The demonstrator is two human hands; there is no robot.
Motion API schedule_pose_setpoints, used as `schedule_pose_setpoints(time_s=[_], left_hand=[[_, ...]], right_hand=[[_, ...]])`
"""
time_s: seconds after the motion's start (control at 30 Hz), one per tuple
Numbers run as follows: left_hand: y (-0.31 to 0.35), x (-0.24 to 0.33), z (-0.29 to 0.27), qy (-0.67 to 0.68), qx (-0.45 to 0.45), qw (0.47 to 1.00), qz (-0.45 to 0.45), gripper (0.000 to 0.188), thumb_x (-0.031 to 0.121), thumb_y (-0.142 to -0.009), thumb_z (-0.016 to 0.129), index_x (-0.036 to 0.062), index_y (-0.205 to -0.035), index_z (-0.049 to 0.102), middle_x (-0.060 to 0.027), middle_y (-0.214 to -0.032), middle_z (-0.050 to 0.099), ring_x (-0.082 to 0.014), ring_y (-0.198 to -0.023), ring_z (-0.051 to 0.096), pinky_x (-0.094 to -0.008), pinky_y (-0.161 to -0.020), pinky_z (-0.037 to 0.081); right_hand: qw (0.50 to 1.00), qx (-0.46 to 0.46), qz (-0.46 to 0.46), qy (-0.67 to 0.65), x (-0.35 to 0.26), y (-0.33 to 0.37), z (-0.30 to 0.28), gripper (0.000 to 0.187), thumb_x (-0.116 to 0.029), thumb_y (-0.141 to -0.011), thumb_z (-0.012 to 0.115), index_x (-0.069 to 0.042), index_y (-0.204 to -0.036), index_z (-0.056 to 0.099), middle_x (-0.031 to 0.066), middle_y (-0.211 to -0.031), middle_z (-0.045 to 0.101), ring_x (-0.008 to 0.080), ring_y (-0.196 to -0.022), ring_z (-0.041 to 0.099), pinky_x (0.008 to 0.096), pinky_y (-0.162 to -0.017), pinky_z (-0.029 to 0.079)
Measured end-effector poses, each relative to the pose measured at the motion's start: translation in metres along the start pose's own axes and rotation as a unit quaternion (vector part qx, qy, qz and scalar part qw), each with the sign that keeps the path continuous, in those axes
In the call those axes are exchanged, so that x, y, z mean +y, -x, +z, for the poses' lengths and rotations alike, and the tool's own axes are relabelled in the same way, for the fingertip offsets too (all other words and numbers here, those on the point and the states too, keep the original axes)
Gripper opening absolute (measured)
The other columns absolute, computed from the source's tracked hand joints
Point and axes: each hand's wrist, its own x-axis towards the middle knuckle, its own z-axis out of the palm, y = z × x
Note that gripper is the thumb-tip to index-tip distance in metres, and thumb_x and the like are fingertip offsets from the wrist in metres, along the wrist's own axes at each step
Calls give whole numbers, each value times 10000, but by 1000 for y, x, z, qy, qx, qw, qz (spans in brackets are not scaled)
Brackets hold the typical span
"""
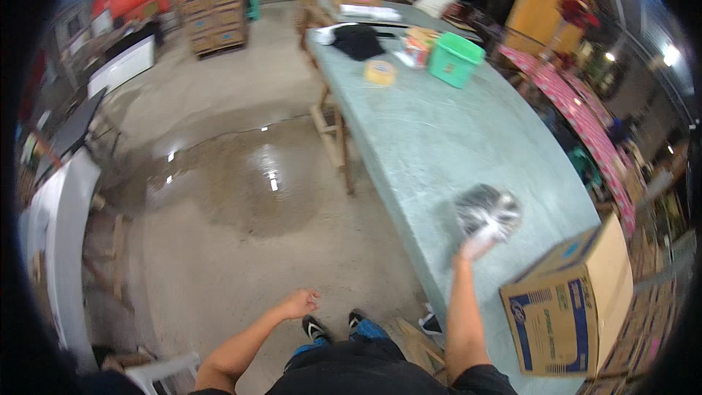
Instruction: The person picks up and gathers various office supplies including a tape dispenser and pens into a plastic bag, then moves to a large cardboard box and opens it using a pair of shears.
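**Clear-wrapped dark bundle (484,207) in the right hand (479,244), beyond the carton (550,314)**

The right hand is clamped on the bundle's near edge; the left hand (300,303), fingers loosely apart, hangs left of the carton. Roundish and blurred, the bundle shows no readable direction or long axis. The carton stands on a pale green table (431,139); well beyond it sits a green tub (447,71), and far left, wet concrete floor (241,183).

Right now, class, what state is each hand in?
Left hand: loosely open, empty.
Right hand: holding a clear-wrapped dark bundle, grip blurred.
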Motion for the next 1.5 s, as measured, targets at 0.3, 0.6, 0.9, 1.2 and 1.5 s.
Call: schedule_pose_setpoints(time_s=[0.3, 0.6, 0.9, 1.2, 1.5], left_hand=[[-111, 159, -42, -79, 16, 975, 206, 309, 201, -774, 594, 24, -1026, 568, -190, -942, 604, -332, -891, 578, -412, -766, 455], [-205, 323, -35, 24, 153, 925, 347, 447, 133, -754, 591, 22, -1175, 486, -198, -1162, 499, -338, -1103, 458, -400, -935, 371], [-268, 331, 26, 45, 231, 902, 362, 178, 148, -736, 537, -16, -764, 597, -227, -771, 610, -394, -749, 595, -448, -655, 459], [-329, 316, 67, 52, 309, 845, 432, 468, 358, -801, 552, 60, -1150, 463, -204, -1034, 536, -326, -971, 525, -430, -816, 415], [-312, 332, 62, 38, 278, 889, 363, 394, 304, -801, 532, 38, -1090, 506, -210, -1023, 555, -327, -948, 547, -434, -800, 431]], right_hand=[[986, -135, -86, 45, -111, 33, -31, 315, -125, -852, 493, -5, -1143, 503, 168, -1190, 470, 287, -1145, 418, 362, -949, 342], [942, -323, -91, -3, -65, -76, 21, 285, -124, -803, 627, 26, -1033, 548, 53, -922, 589, 119, -803, 555, 246, -715, 458], [911, -385, -147, 17, -142, -61, -25, 326, -204, -790, 626, 72, -963, 595, 225, -1060, 559, 317, -969, 528, 392, -793, 467], [855, -465, -207, 100, -48, -118, -13, 449, -323, -842, 527, 52, -1087, 550, 159, -1063, 570, 254, -994, 519, 360, -844, 426], [765, -603, 170, -149, -112, -56, -13, 339, -299, -882, 450, -14, -1035, 550, 84, -927, 573, 166, -843, 535, 281, -697, 421]])
